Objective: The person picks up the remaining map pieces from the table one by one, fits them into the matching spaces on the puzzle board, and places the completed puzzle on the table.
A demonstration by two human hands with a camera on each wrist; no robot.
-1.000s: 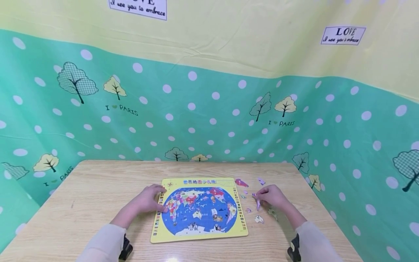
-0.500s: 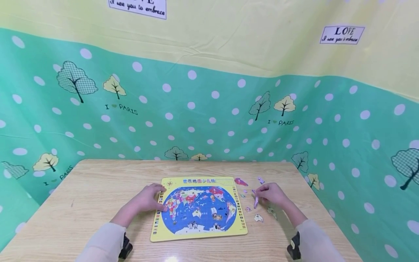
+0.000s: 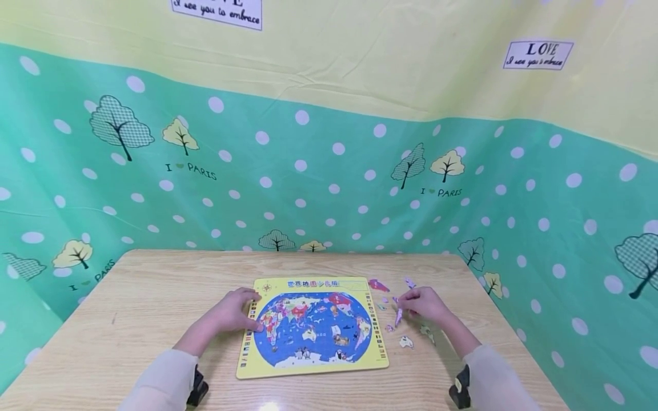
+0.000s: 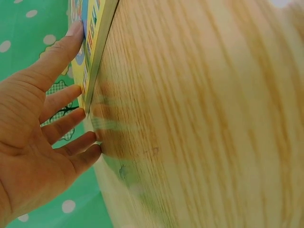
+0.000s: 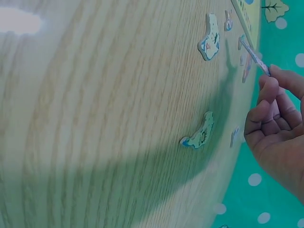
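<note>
A yellow-bordered world map puzzle board (image 3: 320, 371) lies flat on the table. My left hand (image 3: 233, 310) is at its left edge, the thumb resting on top of the border; in the left wrist view the fingers (image 4: 64, 126) reach out fairly straight by the board's side. Right of the board, my right hand (image 3: 425, 303) pinches a long purple puzzle piece (image 3: 398, 315) between thumb and fingertips. Seen from the right wrist, that piece (image 5: 255, 58) is held nearly edge-on above the tabletop, and the remaining fingers curl toward the palm.
Loose puzzle pieces lie right of the board: a red one (image 3: 378, 285), a purple one (image 3: 409, 282), a white one (image 3: 406, 342), a pale green one (image 3: 427, 334) and several small ones. A polka-dot curtain (image 3: 319, 188) hangs behind the wooden table (image 3: 169, 274).
My right hand has shifted slightly left toward the board with the purple puzzle piece, which has swung a little. The left hand and the board have stayed in place.
</note>
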